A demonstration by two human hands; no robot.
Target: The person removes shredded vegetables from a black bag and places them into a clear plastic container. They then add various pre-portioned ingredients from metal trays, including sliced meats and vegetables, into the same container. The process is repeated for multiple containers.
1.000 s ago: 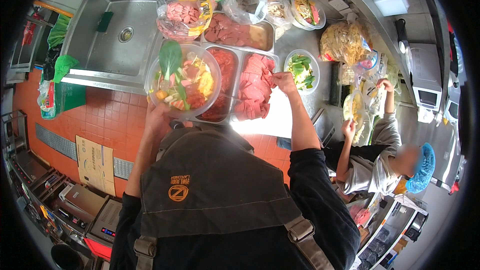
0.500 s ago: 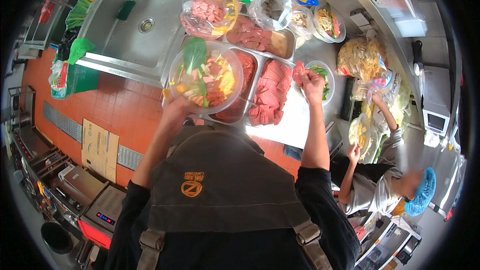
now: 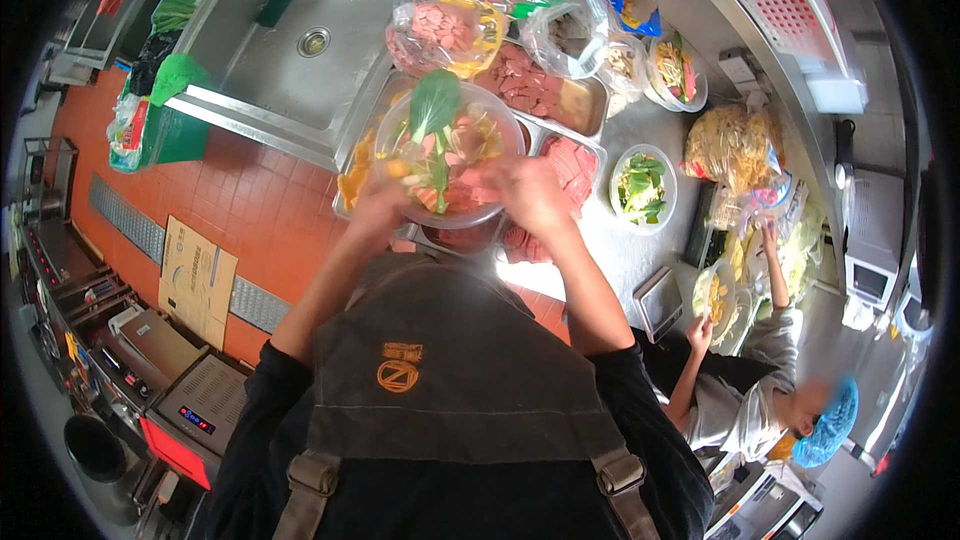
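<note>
My left hand [image 3: 375, 212] grips the near rim of a clear plastic bowl [image 3: 445, 150] filled with green leaf, orange pieces and pink meat slices. At the bowl's right rim my right hand [image 3: 530, 192] has its fingers closed on pink sliced meat over the food. Under the bowl lie steel trays of sliced red meat [image 3: 572, 168], on a steel counter [image 3: 630, 250].
A steel sink [image 3: 290, 40] lies to the left. Bagged meat [image 3: 440, 32] and more bowls stand behind. A white bowl of greens [image 3: 642, 186] sits to the right. A person in a blue hair net [image 3: 828, 422] handles food at lower right. Red tiled floor [image 3: 240, 200] runs below.
My right hand left the meat tray on the right and came over the bowl with meat slices. The bowl stays in my left hand.
</note>
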